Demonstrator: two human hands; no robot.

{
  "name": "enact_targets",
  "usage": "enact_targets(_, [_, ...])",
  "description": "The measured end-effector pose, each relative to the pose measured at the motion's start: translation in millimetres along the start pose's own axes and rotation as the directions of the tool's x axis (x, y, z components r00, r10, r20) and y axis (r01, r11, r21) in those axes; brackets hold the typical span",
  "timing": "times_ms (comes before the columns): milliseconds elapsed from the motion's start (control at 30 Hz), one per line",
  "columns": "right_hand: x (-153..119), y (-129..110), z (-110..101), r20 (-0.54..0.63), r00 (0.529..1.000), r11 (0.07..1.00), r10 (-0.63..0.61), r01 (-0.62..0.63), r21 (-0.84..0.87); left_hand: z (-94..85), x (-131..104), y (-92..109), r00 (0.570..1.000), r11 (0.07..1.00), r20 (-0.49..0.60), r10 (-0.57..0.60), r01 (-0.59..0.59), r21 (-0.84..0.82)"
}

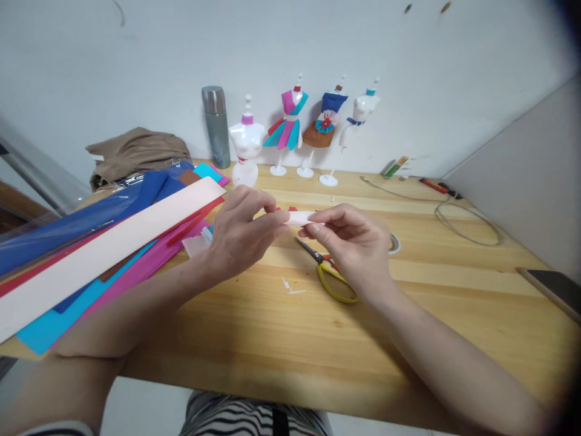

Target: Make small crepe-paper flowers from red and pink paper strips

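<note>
A small pale pink strip [299, 218] is stretched between my two hands above the middle of the table. My left hand [242, 230] pinches one end with fingers closed. At the other end, my right hand [354, 242] grips it between thumb and fingertips. Whether the strip is fabric or paper I cannot tell. Beneath my right hand lie yellow-handled scissors [333, 284], partly hidden, blades pointing up and left. White scraps [292, 287] lie left of the scissors. Small red pieces [293, 209] show just behind the strip.
Coloured sheets and strips [113, 251] are piled at the left. Several small white mannequins [247, 139], some dressed in coloured pieces, stand by the wall next to a flask [216, 127]. A grey cable [447, 221] and a phone [551, 287] lie at the right.
</note>
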State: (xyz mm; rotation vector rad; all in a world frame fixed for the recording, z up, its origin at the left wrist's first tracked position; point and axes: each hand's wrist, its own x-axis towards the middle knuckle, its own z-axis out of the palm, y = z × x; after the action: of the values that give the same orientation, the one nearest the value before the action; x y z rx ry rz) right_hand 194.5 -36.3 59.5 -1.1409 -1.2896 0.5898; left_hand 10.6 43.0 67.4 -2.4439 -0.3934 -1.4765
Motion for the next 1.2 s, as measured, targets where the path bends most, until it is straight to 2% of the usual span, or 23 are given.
enact_targets(100, [-0.1,0.1,-0.2,0.009,1.0,1.0,-0.011,0.011,0.0,-0.1,1.0,-2.2,0.999,0.999,0.012,-0.038,0.038,-0.034])
enact_targets(267, [-0.8,2.1,-1.9,0.014,0.998,0.996,-0.062,0.063,-0.06,-0.7,3.1,-1.8,0.983,0.975,0.085,-0.164,0.175,-0.14])
enact_targets(333, [-1.1,2.5,-2.3,0.007,0.998,0.995,-0.07,0.07,-0.064,-0.9,3.4,-1.3,0.982,0.971,0.069,-0.177,0.185,-0.149])
enact_targets(400, [-1.3,2.5,-2.2,-0.002,0.998,0.997,-0.067,0.067,-0.05,-0.8,3.4,-1.2,0.992,0.982,0.019,-0.128,0.129,-0.137])
enact_targets(533, [-0.8,1.0,-0.9,-0.016,0.999,0.999,-0.034,0.034,0.021,0.1,3.1,-3.6,0.995,0.994,-0.089,0.04,-0.049,-0.096])
enact_targets(700, [1.0,-1.4,1.0,-0.023,1.0,0.995,0.01,-0.007,0.1,1.5,2.4,-9.1,0.994,0.991,-0.068,0.087,-0.093,-0.097])
enact_targets(833, [1.1,-1.3,0.8,0.004,1.0,0.995,-0.003,0.003,0.101,3.4,2.6,-10.3,1.0,0.977,-0.014,-0.019,0.016,-0.214])
enact_targets(933, [1.0,0.3,0.7,-0.007,1.0,0.992,-0.013,0.014,0.124,3.9,2.8,-8.9,0.992,0.933,0.018,-0.123,0.122,-0.34])
enact_targets(1067, [1.6,2.6,1.0,-0.015,1.0,0.99,-0.012,0.014,0.143,2.9,1.1,-6.5,0.949,0.844,0.124,-0.29,0.315,-0.434])
enact_targets(1200, [2.0,3.2,0.9,-0.019,0.999,0.992,-0.031,0.033,0.122,1.9,-1.4,-4.5,0.916,0.786,0.176,-0.36,0.399,-0.472])
